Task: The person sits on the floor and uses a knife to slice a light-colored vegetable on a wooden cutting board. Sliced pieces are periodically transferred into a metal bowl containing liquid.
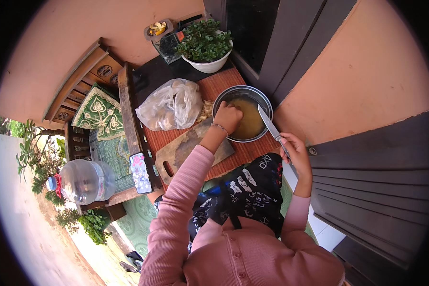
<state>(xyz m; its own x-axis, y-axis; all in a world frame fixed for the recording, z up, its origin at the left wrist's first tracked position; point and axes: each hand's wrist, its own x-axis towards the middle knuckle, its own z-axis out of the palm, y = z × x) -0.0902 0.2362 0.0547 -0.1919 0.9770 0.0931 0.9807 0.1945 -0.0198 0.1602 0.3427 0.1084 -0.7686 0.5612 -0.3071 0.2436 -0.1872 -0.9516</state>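
Note:
My left hand (228,118) reaches over the near left rim of a round metal bowl (241,87) that holds cloudy yellowish liquid; its fingertips are hidden, so I cannot tell whether they grasp anything. In my right hand (296,150) is a kitchen knife (269,121), gripped by the handle, its blade pointing up over the bowl's right rim. Under my left forearm lies a worn wooden cutting board (186,146) with a handle slot. Beyond the board, a knotted clear plastic bag (171,103) full of round items rests beside a small heap of pale peelings (205,110).
An orange-red woven mat (225,84) covers part of the dark table. A potted plant (207,53) and a glass box (166,46) stand at the back. Left are a wooden bench (128,107), a phone in a patterned case (140,173) and a large water bottle (87,182).

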